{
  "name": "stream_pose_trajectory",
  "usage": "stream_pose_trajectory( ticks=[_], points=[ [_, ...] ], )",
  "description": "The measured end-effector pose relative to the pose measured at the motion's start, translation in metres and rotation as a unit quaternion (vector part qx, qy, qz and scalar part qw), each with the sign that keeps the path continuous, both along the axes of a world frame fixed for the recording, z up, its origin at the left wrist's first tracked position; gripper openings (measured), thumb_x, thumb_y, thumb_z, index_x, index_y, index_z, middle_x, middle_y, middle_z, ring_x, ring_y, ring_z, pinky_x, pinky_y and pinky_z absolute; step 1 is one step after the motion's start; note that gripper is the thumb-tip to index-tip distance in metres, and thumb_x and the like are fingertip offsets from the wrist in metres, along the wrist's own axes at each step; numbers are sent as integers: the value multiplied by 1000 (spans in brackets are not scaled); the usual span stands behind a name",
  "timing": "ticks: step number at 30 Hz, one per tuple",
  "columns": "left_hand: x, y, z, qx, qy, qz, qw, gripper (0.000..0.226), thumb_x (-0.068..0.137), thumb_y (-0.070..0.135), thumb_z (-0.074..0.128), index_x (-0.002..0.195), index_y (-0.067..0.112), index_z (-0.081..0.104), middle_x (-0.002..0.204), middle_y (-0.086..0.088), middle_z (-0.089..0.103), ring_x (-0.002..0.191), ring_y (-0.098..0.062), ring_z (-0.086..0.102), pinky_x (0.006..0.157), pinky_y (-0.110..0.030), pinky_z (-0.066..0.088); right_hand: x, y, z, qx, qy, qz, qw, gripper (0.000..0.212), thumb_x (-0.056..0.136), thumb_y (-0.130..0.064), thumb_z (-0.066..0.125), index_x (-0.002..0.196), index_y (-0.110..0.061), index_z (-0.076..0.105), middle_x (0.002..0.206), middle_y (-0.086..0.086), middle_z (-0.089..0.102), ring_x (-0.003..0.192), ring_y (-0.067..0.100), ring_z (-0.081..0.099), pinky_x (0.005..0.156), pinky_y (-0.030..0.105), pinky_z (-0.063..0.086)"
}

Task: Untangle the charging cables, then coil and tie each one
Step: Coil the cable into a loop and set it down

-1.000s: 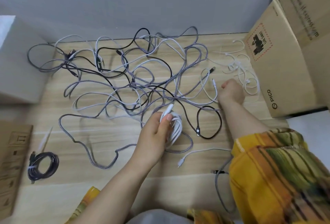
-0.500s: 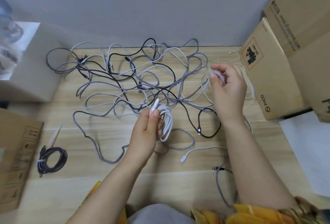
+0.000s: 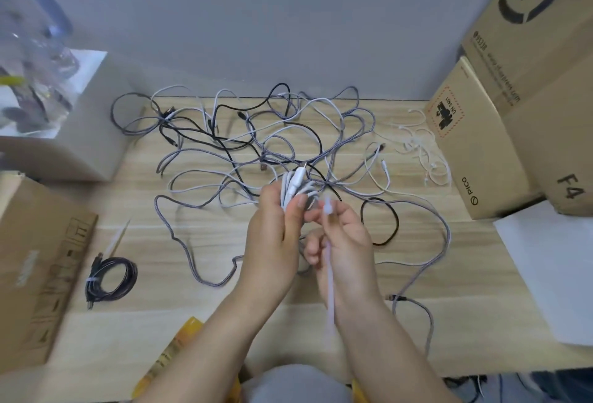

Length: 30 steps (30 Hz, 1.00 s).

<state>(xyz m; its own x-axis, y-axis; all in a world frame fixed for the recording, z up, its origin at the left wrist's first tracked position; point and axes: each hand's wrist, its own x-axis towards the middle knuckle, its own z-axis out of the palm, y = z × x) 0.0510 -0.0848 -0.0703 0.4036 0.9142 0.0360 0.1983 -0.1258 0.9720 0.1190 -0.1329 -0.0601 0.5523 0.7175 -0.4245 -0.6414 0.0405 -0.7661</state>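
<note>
White coiled charging cable (image 3: 296, 189) bunched in the left hand (image 3: 272, 232), fingers and thumb curled round the loops, one plug end sticking up past the fingertips. Right hand (image 3: 345, 239) just beside it, pinching a white cable tie (image 3: 330, 261) near its top end; the strip hangs down across the palm and wrist, blurred. Both hands held above a light wooden tabletop (image 3: 321, 332), in front of the tangle of cables (image 3: 256, 145): grey braided, black and white leads looped over one another and spread toward the back wall. Black loop (image 3: 382, 222) lies just right of the hands. Thin white cords (image 3: 423, 152) in a loose pile near a cardboard box marked PICO (image 3: 465, 145) on the right. Coiled dark cable (image 3: 110, 279), already bound with a white tie, lies well apart on the left, near another cardboard box (image 3: 35, 261). Spare white tie (image 3: 117, 237) lies on the table just above that coil.
</note>
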Motion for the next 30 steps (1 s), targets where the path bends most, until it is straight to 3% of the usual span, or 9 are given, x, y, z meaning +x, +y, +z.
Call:
stream_pose_trajectory(
  ticks=[3,7,10,14,17,21,26,30],
  points=[
    [-5,-3,1,19,13,-3,1000,15,98,27,42,100,12,46,71,9,54,61,-4,50,59,-27,42,0,-2,0,-17,-72,-21,997,12,94,-13,50,82,-10,49,55,1,55,35,10,41,36,17,33],
    [-8,-3,6,30,3,-2,1000,12,97,21,46,105,17,38,79,15,56,68,8,56,60,-10,41,-4,-8,-4,-66,-167,-12,984,17,95,-16,50,80,-10,47,49,6,48,33,13,35,36,18,28],
    [-8,0,7,44,-18,-3,999,19,90,30,47,105,29,34,86,10,62,76,-1,61,67,-17,45,-6,-8,-9,-106,-189,-2,976,20,95,-13,51,77,-8,43,44,7,41,31,11,31,34,17,24],
    [-11,0,1,79,17,-25,996,31,85,45,46,106,44,25,104,-4,64,95,-14,62,78,-27,47,-6,-6,-12,-134,-221,6,966,22,93,-12,53,74,-8,43,40,4,40,32,9,30,35,19,24],
    [-11,-1,-2,83,48,-55,994,36,84,41,46,108,51,21,115,-5,62,105,-20,60,80,-25,45,-7,-7,-10,-131,-240,16,962,24,91,-14,55,72,-9,42,38,0,40,33,10,30,36,20,24],
    [-10,-1,-1,51,40,-67,996,40,86,36,49,117,39,23,102,6,62,91,-1,59,76,-12,43,-5,-8,-2,-101,-209,40,972,24,91,-5,52,70,-9,40,37,0,37,32,9,28,33,17,21],
    [-14,5,3,24,27,-92,995,54,93,17,51,141,19,25,84,29,55,82,23,52,73,1,35,4,-8,4,-66,-183,91,977,21,92,-10,55,73,-8,46,40,1,40,29,9,27,31,16,21],
    [-16,7,3,39,31,-90,995,40,94,21,51,124,45,38,84,29,60,88,7,54,77,-5,38,8,-9,3,-55,-204,117,970,16,93,-9,53,77,-8,49,43,0,47,32,12,34,35,19,29]
  ],
)
